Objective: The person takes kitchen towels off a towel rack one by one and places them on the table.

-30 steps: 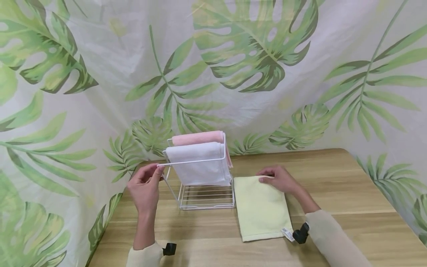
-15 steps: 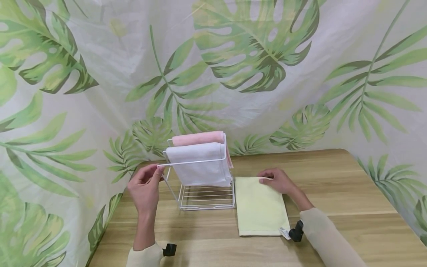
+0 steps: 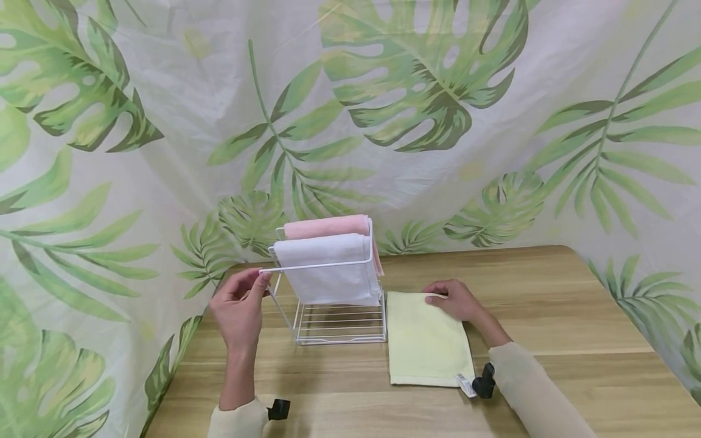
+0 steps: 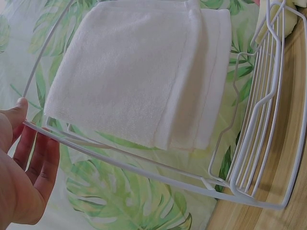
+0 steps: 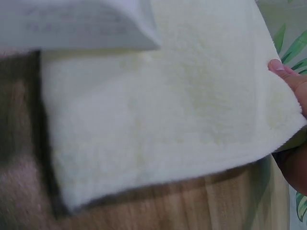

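Note:
My left hand (image 3: 239, 307) pinches the front top corner of a white wire rack (image 3: 317, 265) between thumb and fingers; the left wrist view shows the same grip on the wire (image 4: 120, 165). Over the rack's middle bar hangs a folded white towel (image 3: 323, 267), and behind it a pink towel (image 3: 325, 227) drapes over the back bar. To the right of the rack, a folded pale yellow towel (image 3: 427, 340) lies on the table. Its far right corner is pinched by my right hand (image 3: 457, 300), thumb on top. A white tag (image 3: 466, 385) sticks out at its near right corner.
Wooden table (image 3: 558, 316) extends to the right and in front of the rack. A leaf-patterned curtain (image 3: 416, 170) hangs right behind and along the left side. The rack's wire base shelf (image 3: 342, 322) sits under the towels.
The yellow towel's near edge has shifted slightly away from me and leftward, and my right hand and forearm have moved slightly with it. My left hand keeps its grip on the rack.

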A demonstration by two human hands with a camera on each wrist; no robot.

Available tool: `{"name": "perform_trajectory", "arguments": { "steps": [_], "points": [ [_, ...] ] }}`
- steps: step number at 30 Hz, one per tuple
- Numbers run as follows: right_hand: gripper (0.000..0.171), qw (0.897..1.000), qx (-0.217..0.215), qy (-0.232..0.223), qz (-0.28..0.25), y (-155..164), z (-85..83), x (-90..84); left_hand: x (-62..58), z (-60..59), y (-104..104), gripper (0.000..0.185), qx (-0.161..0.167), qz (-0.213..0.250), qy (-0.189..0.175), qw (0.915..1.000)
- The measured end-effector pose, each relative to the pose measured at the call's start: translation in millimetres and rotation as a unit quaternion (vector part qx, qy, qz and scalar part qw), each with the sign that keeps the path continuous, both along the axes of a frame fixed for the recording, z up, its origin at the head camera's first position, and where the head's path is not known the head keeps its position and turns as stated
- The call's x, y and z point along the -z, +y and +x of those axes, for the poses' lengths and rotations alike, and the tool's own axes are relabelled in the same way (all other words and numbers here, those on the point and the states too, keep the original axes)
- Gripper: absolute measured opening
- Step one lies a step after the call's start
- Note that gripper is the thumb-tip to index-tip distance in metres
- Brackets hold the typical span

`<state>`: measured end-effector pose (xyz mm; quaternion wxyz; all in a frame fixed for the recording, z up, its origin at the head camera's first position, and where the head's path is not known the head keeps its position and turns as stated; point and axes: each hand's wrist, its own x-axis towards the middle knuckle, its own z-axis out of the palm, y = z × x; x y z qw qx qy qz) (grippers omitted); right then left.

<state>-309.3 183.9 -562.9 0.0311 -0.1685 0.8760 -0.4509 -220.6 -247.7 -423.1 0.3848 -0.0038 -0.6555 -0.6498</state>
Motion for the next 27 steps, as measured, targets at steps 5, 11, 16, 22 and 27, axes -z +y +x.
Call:
{"name": "perform_trajectory", "arguments": {
  "steps": [5,11,16,22,27],
  "points": [
    [0.019,1.0,-0.003,0.001,0.011,-0.4,2.2,-6.6,0.0,0.2,0.1,0.022,0.0,0.0,0.0,1.0],
    [0.019,0.999,-0.017,0.034,0.024,-1.9,3.4,-23.7,-0.4,0.1,0.0,0.022,0.0,-0.001,-0.001,1.0],
    [0.026,0.999,-0.013,0.034,0.012,-6.4,8.7,-51.2,-1.2,-0.5,0.4,0.022,0.003,0.005,0.003,1.0],
    [0.029,0.997,-0.018,0.069,0.011,-19.7,20.0,-95.0,-1.1,-1.3,0.7,0.022,0.003,0.008,0.003,1.0],
    [0.032,0.992,-0.034,0.12,0.008,-34.8,33.2,-128.2,0.2,-1.2,0.8,0.022,0.003,0.008,0.003,1.0]
  ]
}}
